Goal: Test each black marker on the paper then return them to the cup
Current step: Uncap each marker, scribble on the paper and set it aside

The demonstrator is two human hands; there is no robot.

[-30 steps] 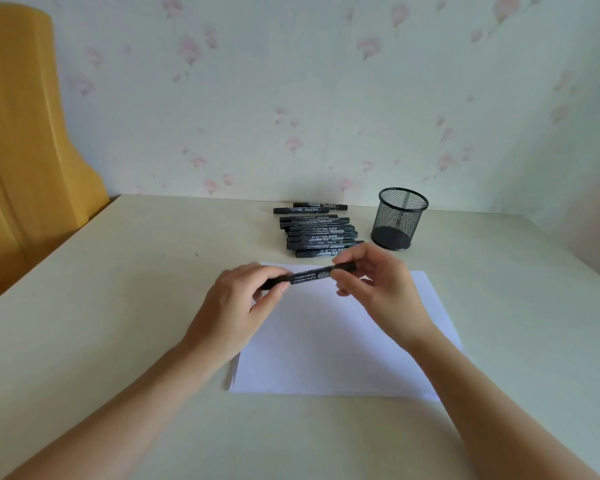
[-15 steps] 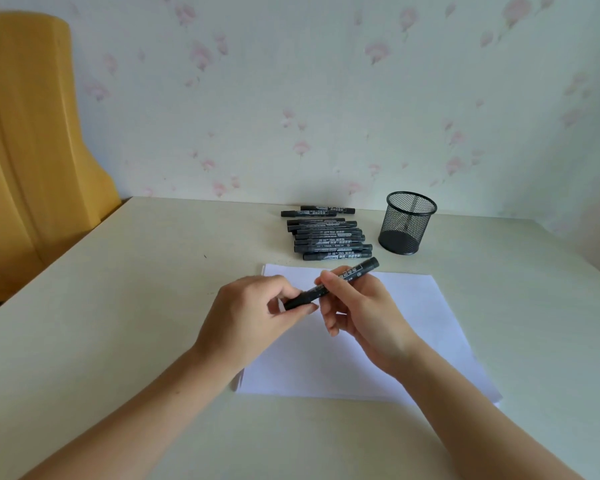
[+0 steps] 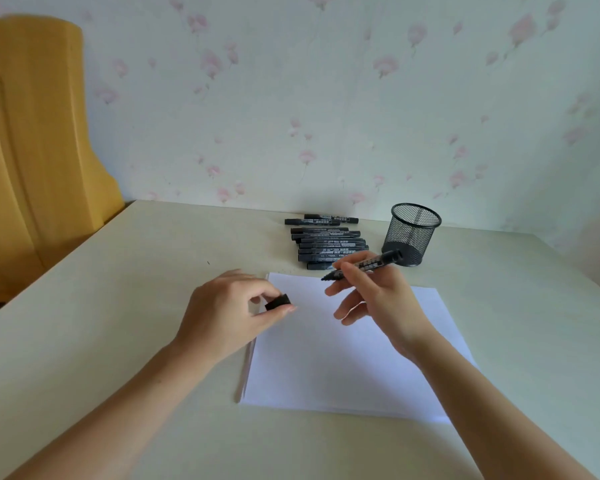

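A pale wall (image 3: pixel 326 98) papered with faint pink flowers rises behind a cream table (image 3: pixel 118 306), while a yellow-orange wooden panel (image 3: pixel 32 150) stands at the far left edge of the tabletop. On the table, near its middle, a white sheet of paper (image 3: pixel 343 358) lies flat, unmarked where it can be seen. Beyond the paper's far edge a black mesh cup (image 3: pixel 413 233) stands upright on the right, and just beside it to the left a row of capped black markers (image 3: pixel 329 242) lies side by side, two of them set a little apart toward the wall. Two bare forearms reach in from the bottom. The right hand (image 3: pixel 378 292) hovers over the paper's upper part, pinching an uncapped black marker (image 3: pixel 364 265) between thumb and forefinger, its remaining fingers loosely spread; the marker is tilted, tip pointing left and down above the sheet's far edge, its rear end crossing in front of the cup's base. That hand and marker cover the nearest end of the marker row. The left hand (image 3: pixel 229 306) sits at the paper's upper left corner, fingers curled, thumb and forefinger gripping the small black cap (image 3: pixel 278 302) just above the sheet.
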